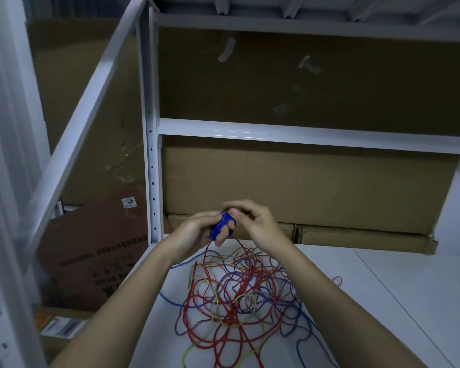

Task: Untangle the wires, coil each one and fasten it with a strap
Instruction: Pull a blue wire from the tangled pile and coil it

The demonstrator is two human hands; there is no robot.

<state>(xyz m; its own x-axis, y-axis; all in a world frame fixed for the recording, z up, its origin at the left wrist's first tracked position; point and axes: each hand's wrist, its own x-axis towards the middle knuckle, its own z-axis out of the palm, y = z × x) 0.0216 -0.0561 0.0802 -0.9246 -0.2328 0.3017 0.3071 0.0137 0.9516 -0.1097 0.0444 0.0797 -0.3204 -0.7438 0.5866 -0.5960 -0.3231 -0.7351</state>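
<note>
A white shelf frame [152, 166] and stacked cardboard boxes [303, 187] rise just behind the white table [398, 293], where a loose tangle of red, blue and yellow wires [237, 296] lies below both forearms. Above it, the left hand [197, 229] grips a small blue wire coil [219, 227], fingers curled round it, while the right hand [255, 219] pinches the coil's top with thumb and fingertips

White table [409, 301]; tangled red, blue, yellow wires [237, 296] on it.
</note>
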